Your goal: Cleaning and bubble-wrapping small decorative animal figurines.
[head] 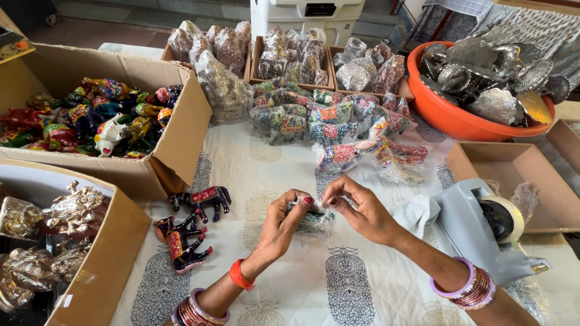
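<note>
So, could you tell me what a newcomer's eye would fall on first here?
Probably the two hands, left hand and right hand, meeting at centre over a small figurine in clear wrap. Next, the cardboard box at left, full of bright painted animal figurines, and the orange tub of silvery pieces at upper right.

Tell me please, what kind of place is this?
Probably a handicraft packing table: cardboard boxes of painted figurines, wrapped figurines, and a tape dispenser. Both hands hold a plastic-wrapped piece.
</note>
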